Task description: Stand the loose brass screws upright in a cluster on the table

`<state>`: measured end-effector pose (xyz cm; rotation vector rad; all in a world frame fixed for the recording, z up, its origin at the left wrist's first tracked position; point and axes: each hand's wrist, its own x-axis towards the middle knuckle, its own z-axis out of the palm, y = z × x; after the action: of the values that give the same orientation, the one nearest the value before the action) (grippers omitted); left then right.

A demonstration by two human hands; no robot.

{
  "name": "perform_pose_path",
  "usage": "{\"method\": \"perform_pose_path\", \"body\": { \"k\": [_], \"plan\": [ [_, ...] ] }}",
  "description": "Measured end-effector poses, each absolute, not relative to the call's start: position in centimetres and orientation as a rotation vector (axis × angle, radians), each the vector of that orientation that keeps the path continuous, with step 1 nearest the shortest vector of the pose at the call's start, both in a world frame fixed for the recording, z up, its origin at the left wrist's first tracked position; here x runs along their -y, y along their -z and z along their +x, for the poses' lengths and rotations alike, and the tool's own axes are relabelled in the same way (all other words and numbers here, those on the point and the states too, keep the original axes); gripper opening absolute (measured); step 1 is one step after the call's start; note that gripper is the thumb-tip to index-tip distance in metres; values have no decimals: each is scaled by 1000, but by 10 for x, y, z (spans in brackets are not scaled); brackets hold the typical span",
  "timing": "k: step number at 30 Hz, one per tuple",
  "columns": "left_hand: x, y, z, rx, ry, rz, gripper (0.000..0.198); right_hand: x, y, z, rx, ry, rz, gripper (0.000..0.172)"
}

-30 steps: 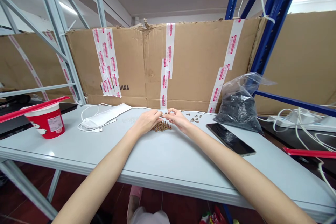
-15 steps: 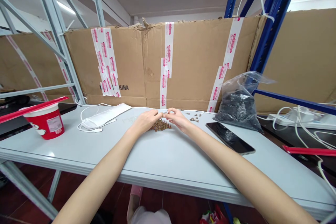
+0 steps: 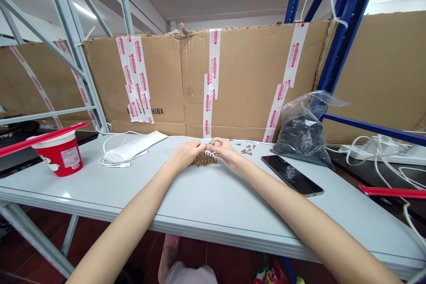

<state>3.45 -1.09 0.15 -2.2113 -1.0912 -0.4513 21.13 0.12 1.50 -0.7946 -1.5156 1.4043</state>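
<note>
A tight cluster of small brass-coloured screws (image 3: 203, 159) stands upright on the pale table (image 3: 206, 199). My left hand (image 3: 187, 152) reaches over its left and far side, fingers closed together and pointing right. My right hand (image 3: 223, 150) is at the cluster's right edge, thumb and index finger pinched close to the left fingertips. Whatever either pinch holds is too small and too covered to make out. Several loose screws (image 3: 246, 150) lie scattered just right of my right hand.
Right of the hands lie a black phone (image 3: 293, 175) and a clear bag of dark material (image 3: 302, 137). To the left are a white cable with a white packet (image 3: 133, 148) and a red-and-white cup (image 3: 61, 155). A cardboard wall (image 3: 246, 84) closes the back.
Both hands stay almost in place over the screws, with only slight finger movement. The scattered screws, phone and cup look unmoved.
</note>
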Motion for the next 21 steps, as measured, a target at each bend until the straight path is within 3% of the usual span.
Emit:
{"method": "perform_pose_path", "body": {
  "k": [16,21],
  "plan": [
    [12,-1,39,1179,476,-2277,19,1,-18,211,1509,-1357,-827,39],
    [13,-4,39,1269,509,-2289,28,-2,-15,210,1486,-1398,-795,37]
  ]
}}
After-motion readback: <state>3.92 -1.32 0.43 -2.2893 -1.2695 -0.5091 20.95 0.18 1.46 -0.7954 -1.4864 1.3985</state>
